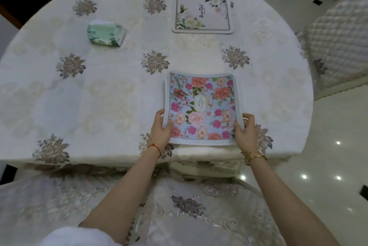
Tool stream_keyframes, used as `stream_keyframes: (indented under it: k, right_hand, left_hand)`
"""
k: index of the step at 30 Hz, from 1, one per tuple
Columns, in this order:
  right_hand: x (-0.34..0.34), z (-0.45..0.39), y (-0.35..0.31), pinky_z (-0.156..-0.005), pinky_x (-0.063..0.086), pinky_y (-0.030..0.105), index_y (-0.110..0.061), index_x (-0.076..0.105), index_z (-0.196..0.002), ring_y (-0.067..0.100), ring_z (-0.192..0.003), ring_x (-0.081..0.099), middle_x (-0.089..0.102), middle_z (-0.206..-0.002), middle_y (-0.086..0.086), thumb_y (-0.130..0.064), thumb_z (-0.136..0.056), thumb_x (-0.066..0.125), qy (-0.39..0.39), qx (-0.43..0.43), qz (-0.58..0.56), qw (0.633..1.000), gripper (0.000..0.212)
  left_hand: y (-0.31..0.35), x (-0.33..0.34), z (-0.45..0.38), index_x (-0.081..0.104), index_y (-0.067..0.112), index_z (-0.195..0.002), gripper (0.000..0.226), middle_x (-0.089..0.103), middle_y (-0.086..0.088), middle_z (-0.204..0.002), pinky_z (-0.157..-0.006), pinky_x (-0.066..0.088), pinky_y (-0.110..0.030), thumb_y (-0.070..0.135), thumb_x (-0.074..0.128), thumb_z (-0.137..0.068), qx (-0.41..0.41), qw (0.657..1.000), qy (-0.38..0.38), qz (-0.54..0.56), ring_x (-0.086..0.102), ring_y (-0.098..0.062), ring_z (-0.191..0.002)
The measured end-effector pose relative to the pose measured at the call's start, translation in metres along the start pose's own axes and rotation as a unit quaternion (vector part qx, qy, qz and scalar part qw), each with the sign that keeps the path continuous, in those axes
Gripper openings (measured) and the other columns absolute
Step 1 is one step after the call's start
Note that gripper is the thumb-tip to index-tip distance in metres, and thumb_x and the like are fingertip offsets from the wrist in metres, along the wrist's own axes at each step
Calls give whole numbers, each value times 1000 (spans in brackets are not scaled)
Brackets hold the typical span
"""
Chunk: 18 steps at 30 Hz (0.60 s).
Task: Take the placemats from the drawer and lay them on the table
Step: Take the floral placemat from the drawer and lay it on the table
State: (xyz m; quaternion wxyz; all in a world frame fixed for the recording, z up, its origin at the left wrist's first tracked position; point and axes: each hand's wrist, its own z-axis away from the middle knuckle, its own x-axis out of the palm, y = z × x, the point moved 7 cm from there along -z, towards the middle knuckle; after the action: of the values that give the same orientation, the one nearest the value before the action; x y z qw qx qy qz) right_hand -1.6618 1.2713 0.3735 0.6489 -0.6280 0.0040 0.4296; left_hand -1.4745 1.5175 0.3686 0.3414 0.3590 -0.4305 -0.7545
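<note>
The blue floral placemat [201,106] sits at the near edge of the table [99,96], directly in front of the person, and it is held by its two near corners, which looks like the way to square it to the table edge before letting go. The left hand [162,129] pinches the near-left corner, thumb on the printed face and fingers tucked under the pale border; the right hand [244,131] grips the near-right corner in the same way, thumb on top. The mat's side edges curl up a little and its far edge bows, so it is probably not yet lying fully flat, though whether the far edge already touches the cloth is hard to tell from this angle. It reads as a thin, flexible square with rounded corners, a pale stitched or bound border, and a dense print of pink, coral and cream roses on light blue around a small oval label. Across the table, at the far edge and in line with it, a white floral placemat [202,12] of the same shape already lies flat, with a dark line frame, green-and-white blooms and script lettering. The matched positions suggest opposite place settings. The table wears a cream tablecloth [119,78] woven with grey-brown flower clusters, draped over the rim. A green soft pack of tissues [106,33] rests well to the far left, clear of both mats. Quilted cream chair covers [338,42] surround the table.
</note>
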Motion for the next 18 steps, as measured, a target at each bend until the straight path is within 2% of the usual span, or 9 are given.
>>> stream_keyframes:
  k: [4,8,11,13,16,18]
  right_hand:
    - [-2,-7,9,-67,56,37,-14,42,-117,22,-82,66,64,-105,16,-14,-93,56,7,0,1,1000,28]
    - [-3,-11,16,-68,58,42,-16,43,-118,24,-81,66,64,-106,15,-18,-93,57,3,11,2,1000,29]
    - [-3,-13,17,-60,53,27,-10,43,-120,20,-73,64,64,-105,17,-16,-93,57,2,1,24,1000,31]
    - [-4,-13,18,-58,51,24,-8,44,-120,15,-69,63,65,-102,16,-16,-93,58,2,-5,32,999,31]
    - [-5,-15,21,-64,58,37,-9,47,-117,17,-71,65,65,-98,10,-21,-91,61,3,4,39,999,32]
    - [-7,-18,24,-70,58,44,-13,49,-112,20,-77,66,65,-97,6,-31,-87,63,4,3,64,998,33]
  left_hand:
    - [-10,0,-1,43,22,-135,46,62,-4,-125,-92,54,-34,19,60,-92,-7,1000,23,-14,63,-17,-108]
    - [-18,0,5,41,16,-141,60,59,1,-124,-82,52,-11,4,64,-87,-18,1000,24,-2,61,-13,-108]
    - [-19,0,7,42,16,-142,62,59,3,-123,-81,49,-7,4,66,-86,-6,1000,25,-14,60,-12,-108]
    - [-18,0,8,42,18,-142,63,59,6,-117,-81,50,-7,6,67,-86,-4,999,32,-27,60,-9,-103]
    - [-16,-3,8,42,19,-143,65,60,7,-112,-77,49,-5,8,69,-84,2,997,53,-47,61,-8,-96]
    - [-17,-6,6,41,18,-144,67,60,5,-112,-79,50,-9,10,70,-84,5,996,66,-52,60,-7,-95]
